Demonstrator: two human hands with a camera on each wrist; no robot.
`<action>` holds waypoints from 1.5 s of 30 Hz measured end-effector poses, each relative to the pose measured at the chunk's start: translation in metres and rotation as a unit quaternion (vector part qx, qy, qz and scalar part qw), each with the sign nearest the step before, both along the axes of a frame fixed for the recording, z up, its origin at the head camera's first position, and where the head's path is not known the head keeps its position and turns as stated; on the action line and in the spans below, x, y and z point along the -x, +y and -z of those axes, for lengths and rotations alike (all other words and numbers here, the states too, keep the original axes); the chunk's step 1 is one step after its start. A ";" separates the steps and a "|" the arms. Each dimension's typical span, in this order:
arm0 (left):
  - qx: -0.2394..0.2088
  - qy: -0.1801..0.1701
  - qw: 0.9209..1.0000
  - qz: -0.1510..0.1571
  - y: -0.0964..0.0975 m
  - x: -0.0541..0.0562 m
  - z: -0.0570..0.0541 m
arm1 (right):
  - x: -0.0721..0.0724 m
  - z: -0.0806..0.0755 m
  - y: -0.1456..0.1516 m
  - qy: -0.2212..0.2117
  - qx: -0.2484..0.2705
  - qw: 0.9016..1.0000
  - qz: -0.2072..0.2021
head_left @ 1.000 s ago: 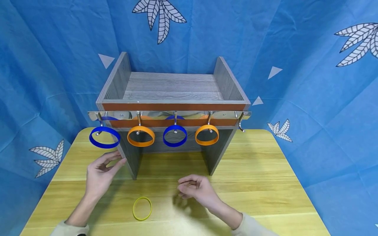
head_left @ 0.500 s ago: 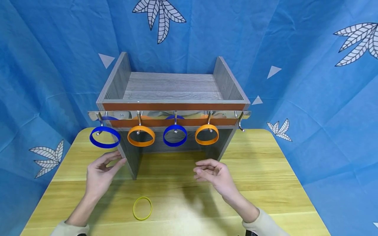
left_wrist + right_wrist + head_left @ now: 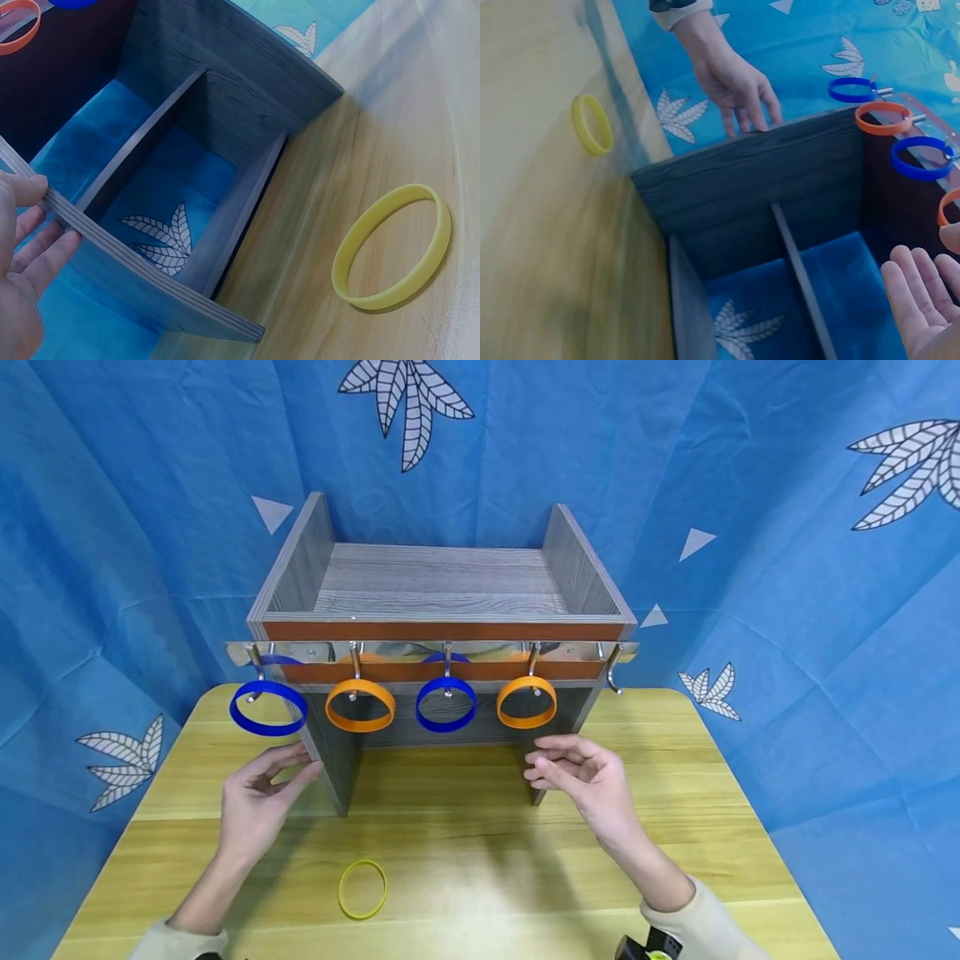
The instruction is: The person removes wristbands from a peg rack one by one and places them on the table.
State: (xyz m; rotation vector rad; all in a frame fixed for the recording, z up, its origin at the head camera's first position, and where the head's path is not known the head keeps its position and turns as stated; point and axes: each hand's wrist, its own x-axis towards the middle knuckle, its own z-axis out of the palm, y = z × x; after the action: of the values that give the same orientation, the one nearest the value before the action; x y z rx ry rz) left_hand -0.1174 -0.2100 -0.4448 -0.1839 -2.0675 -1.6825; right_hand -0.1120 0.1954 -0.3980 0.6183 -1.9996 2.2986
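My left hand (image 3: 258, 802) pinches the front edge of the grey wooden shelf's left side panel (image 3: 135, 251), thumb on one face and fingers on the other. My right hand (image 3: 588, 785) is beside the right side panel (image 3: 562, 735), holding nothing; in the right wrist view its fingers (image 3: 911, 292) are fairly straight. A metal hook rail (image 3: 480, 652) crosses the shelf's front. From its hooks hang two blue wristbands, one at the left end (image 3: 268, 727) and one in the middle (image 3: 446, 725), and two orange wristbands, left (image 3: 360, 725) and right (image 3: 527, 721). The rightmost hook (image 3: 612, 672) is bare.
A yellow wristband (image 3: 362, 917) lies on the wooden table (image 3: 675, 827), in front of the shelf (image 3: 442, 577) and between the two hands. Blue cloth (image 3: 600, 435) with leaf prints hangs behind and at both sides.
My right hand has moved right and away from me, from above the table in front of the shelf to beside its right panel. The left hand keeps its hold on the left panel.
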 end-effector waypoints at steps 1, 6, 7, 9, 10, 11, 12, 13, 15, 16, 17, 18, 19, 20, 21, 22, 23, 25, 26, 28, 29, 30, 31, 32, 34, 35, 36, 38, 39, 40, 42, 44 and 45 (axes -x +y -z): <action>-0.001 0.000 1.000 0.001 0.000 0.000 0.000 | 0.000 -0.002 0.000 0.005 0.002 1.000 0.007; -0.003 0.002 1.000 0.002 0.000 0.001 0.000 | 0.002 -0.013 0.003 0.020 0.005 0.999 0.042; -0.004 0.003 1.000 0.002 0.000 0.001 0.000 | 0.002 -0.016 0.003 0.026 0.008 0.999 0.045; -0.008 0.006 1.000 0.005 0.001 0.001 0.001 | 0.004 -0.020 0.005 0.034 0.013 0.998 0.050; -0.012 0.006 1.000 0.007 0.001 0.001 0.001 | 0.005 -0.022 0.005 0.038 0.014 0.998 0.051; -0.017 0.007 1.000 0.008 0.001 0.001 0.002 | 0.006 -0.024 0.006 0.041 0.015 0.998 0.052; -0.021 0.007 1.000 0.010 0.001 0.001 0.002 | 0.007 -0.026 0.007 0.044 0.015 0.998 0.052; -0.025 0.007 1.000 0.010 0.001 0.001 0.002 | 0.008 -0.027 0.007 0.046 0.016 0.997 0.053; -0.026 0.007 1.000 0.007 0.001 0.000 0.002 | 0.009 -0.030 0.008 0.051 0.014 0.997 0.054; -0.025 0.006 1.000 0.005 0.001 0.000 0.002 | 0.010 -0.031 0.008 0.052 0.014 0.997 0.055; -0.024 0.004 1.000 0.004 0.001 0.000 0.002 | 0.010 -0.032 0.008 0.053 0.013 0.997 0.057; -0.021 0.003 1.000 0.002 0.001 0.000 0.002 | 0.010 -0.033 0.007 0.053 0.012 0.997 0.059; -0.017 0.002 1.000 0.000 0.001 0.000 0.002 | 0.010 -0.033 0.007 0.053 0.010 0.997 0.062; -0.014 0.000 1.000 0.000 0.001 0.000 0.002 | 0.010 -0.034 0.007 0.052 0.007 0.997 0.065; -0.013 -0.003 1.000 -0.001 0.001 0.000 0.001 | 0.010 -0.035 0.007 0.051 0.005 0.996 0.067; -0.013 -0.005 1.000 0.000 0.001 0.000 0.001 | 0.010 -0.036 0.007 0.050 0.001 0.996 0.070; -0.011 -0.006 1.000 0.000 0.001 0.000 0.001 | 0.010 -0.036 0.006 0.050 -0.002 0.996 0.071; -0.008 -0.006 1.000 -0.001 0.001 0.000 0.001 | 0.011 -0.038 0.006 0.052 -0.010 0.996 0.072; -0.009 -0.006 1.000 0.000 0.001 0.000 0.001 | 0.011 -0.038 0.005 0.054 -0.012 0.996 0.070; -0.007 -0.004 1.000 0.001 0.001 0.000 0.001 | 0.011 -0.040 0.005 0.057 -0.014 0.996 0.068; -0.007 -0.003 1.000 0.001 0.001 0.000 0.001 | 0.011 -0.040 0.004 0.059 -0.014 0.996 0.067; -0.007 -0.002 1.000 0.001 0.001 0.001 0.001 | 0.012 -0.041 0.004 0.061 -0.015 0.996 0.067; -0.007 -0.001 1.000 0.001 0.001 0.001 0.001 | 0.012 -0.042 0.004 0.061 -0.015 0.996 0.067; -0.006 -0.001 1.000 0.001 0.001 0.001 0.001 | 0.012 -0.042 0.004 0.061 -0.015 0.996 0.067; -0.005 -0.001 1.000 0.000 0.001 0.001 0.001 | 0.013 -0.043 0.003 0.064 -0.018 0.996 0.066; -0.003 -0.001 1.000 -0.001 0.001 0.001 0.001 | 0.013 -0.044 0.003 0.065 -0.020 0.996 0.065; -0.003 -0.002 1.000 -0.002 0.001 0.001 0.001 | 0.013 -0.044 0.003 0.066 -0.022 0.996 0.064; -0.005 -0.004 1.000 -0.001 0.000 0.001 0.001 | 0.014 -0.045 0.002 0.069 -0.026 0.995 0.060; -0.007 -0.004 1.000 0.000 0.000 0.001 0.001 | 0.014 -0.045 0.002 0.071 -0.027 0.995 0.058; -0.008 -0.003 1.000 0.001 0.000 0.000 0.001 | 0.014 -0.045 0.001 0.072 -0.029 0.995 0.057; -0.015 -0.002 1.000 0.005 -0.001 0.000 0.001 | 0.014 -0.044 0.001 0.074 -0.029 0.995 0.055; -0.022 0.000 1.000 0.009 -0.001 0.000 0.002 | 0.015 -0.044 0.000 0.076 -0.027 0.995 0.053; -0.022 0.002 1.000 0.009 -0.001 0.000 0.002 | 0.015 -0.044 0.000 0.076 -0.025 0.995 0.051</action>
State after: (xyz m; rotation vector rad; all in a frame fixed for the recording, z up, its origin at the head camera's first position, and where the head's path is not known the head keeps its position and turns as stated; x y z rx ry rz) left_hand -0.1176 -0.2110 -0.4465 -0.1919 -2.0301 -1.7359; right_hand -0.1268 0.1954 -0.3540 0.6557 -1.9754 2.0827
